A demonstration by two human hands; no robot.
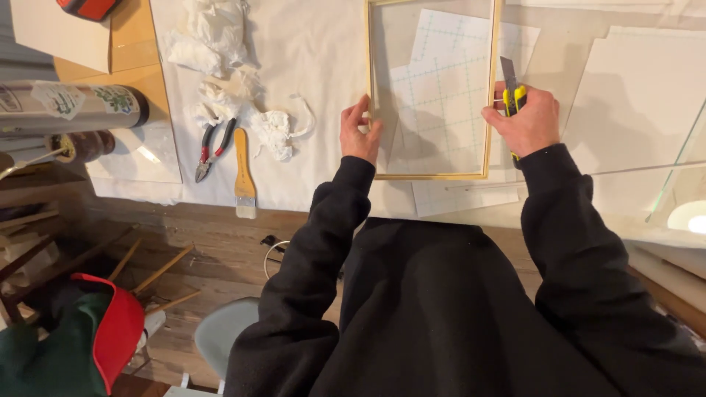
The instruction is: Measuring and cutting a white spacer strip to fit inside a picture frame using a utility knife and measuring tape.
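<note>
Fingers of left hand (pixel 359 134) are curled, pinching the left rail of the wooden frame (pixel 431 175), which lies flat on the white sheet (pixel 309 44) w/ gridded paper (pixel 441 95) showing through its glass. Right hand (pixel 526 121) is clamped around a yellow utility knife (pixel 512 95), blade up, at the right rail. Recommended: keep left-hand pressure steady so the frame can't slide; keep left fingers off the blade's line; light passes, blade tight to the rail. Pliers (pixel 212 151) and brush (pixel 243 173) lie well apart, on the left.

a framing workshop: pliers (pixel 213 150), brush (pixel 243 173), glass sheets (pixel 684 162) on a paper-covered bench (pixel 309 51)
</note>
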